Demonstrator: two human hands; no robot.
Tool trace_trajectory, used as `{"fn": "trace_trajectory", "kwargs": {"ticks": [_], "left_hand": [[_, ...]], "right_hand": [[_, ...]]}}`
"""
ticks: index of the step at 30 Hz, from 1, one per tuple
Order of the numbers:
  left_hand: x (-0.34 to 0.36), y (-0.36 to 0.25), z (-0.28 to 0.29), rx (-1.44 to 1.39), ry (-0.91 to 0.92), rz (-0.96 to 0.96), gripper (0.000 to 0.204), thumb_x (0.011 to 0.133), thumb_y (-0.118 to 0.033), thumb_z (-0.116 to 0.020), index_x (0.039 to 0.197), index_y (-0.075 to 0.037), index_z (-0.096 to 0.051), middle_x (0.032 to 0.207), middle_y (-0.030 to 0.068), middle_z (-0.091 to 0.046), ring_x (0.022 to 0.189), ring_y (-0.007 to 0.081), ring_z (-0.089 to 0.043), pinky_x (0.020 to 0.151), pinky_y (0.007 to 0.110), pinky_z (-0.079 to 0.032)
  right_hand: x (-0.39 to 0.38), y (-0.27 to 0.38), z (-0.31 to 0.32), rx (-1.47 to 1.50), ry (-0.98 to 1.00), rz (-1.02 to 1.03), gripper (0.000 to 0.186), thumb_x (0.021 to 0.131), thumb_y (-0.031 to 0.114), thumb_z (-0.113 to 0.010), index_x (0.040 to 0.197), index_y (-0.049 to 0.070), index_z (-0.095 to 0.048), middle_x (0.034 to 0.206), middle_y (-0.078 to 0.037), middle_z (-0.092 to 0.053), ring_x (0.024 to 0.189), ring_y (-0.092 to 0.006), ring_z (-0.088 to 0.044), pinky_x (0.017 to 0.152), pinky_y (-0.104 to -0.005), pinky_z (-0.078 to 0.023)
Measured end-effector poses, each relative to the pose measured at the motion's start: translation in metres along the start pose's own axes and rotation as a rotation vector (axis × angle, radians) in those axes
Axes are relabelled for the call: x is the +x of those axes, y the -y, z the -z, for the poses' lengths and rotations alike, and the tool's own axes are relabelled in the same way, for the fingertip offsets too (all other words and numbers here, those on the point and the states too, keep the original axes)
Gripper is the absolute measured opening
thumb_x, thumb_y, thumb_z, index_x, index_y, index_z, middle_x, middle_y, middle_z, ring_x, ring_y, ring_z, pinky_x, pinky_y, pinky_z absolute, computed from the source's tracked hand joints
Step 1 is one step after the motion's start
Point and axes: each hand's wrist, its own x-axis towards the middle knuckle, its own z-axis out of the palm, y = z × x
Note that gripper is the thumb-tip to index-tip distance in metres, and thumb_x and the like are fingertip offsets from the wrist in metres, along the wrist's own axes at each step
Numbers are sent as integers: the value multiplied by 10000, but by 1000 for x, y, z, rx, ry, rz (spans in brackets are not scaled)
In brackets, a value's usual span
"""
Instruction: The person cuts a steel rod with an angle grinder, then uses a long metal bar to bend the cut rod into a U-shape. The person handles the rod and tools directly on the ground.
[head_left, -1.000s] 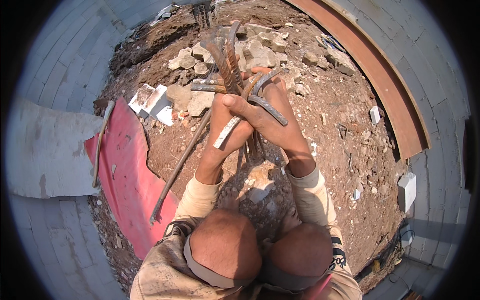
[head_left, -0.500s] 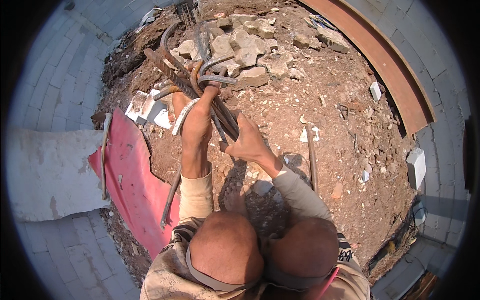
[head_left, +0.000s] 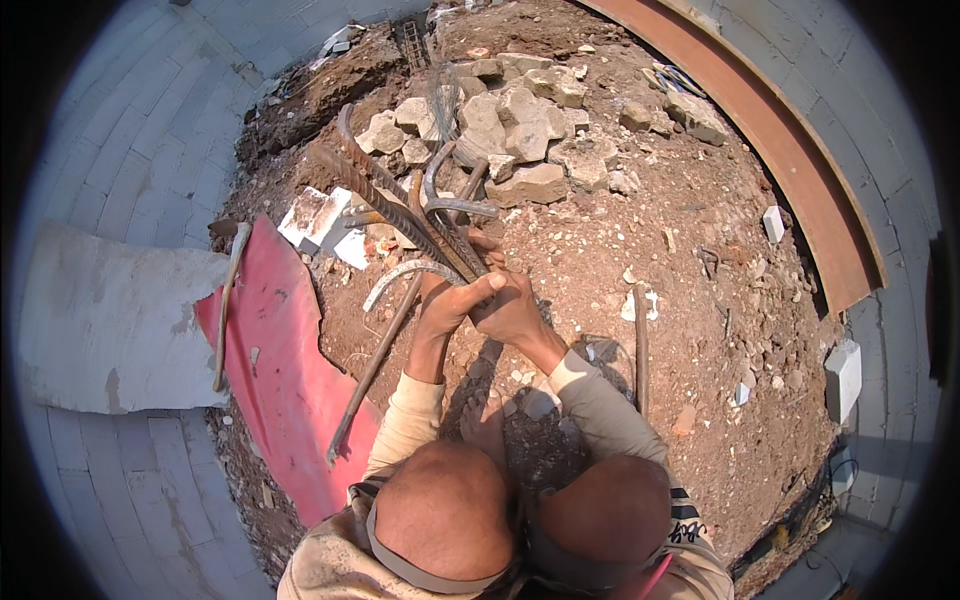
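Note:
A bundle of rusty ribbed steel bars (head_left: 428, 237) with bent, hooked ends fans out in front of me, slanting to the far left. Low on the bundle, my left hand (head_left: 447, 308) is closed round it, thumb lying toward the right. Right against it, my right hand (head_left: 512, 308) grips the same bars from the other side, some of its fingers hidden behind them. A longer bar (head_left: 375, 365) slants from beside my left forearm up to the bundle; whether it is held or lies on the ground, I cannot tell.
Broken stone slabs (head_left: 515, 125) are heaped ahead on rubbly soil. On the left lie a red sheet (head_left: 275, 370), a wooden-handled tool (head_left: 229, 310) and white block pieces (head_left: 320, 225). A bar (head_left: 641, 350) lies right, near a long brown board (head_left: 800, 140). Block walls surround the ground.
My left hand has slid down from near the hooked ends to beside my right hand. The bars are now gripped together lower down, and the view has shifted slightly.

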Motion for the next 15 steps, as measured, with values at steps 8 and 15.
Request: {"fn": "trace_trajectory", "kwargs": {"ticks": [8, 15], "left_hand": [[-3, 28, 11, -83, -236, 31, 191, 1021, -163, -626, 876, -69, -544, 685, -16, -463, 599, 79, -423, 538, 258, -349], [27, -42, 32, -154, -250, 5, 211, 1043, -258, -570, 923, -99, -501, 647, -45, -335, 564, 74, -306, 560, 250, -298]], "right_hand": [[-6, 9, 3, 5, 143, -176, 435, 770, 102, -757, 1130, -42, -558, 1029, -235, -641, 979, -440, -647, 856, -481, -522], [-13, -3, 112, -156, 235, -302, 468, 823, 288, -843, 1174, 71, -621, 942, -119, -639, 897, -279, -646, 795, -401, -518]]}}
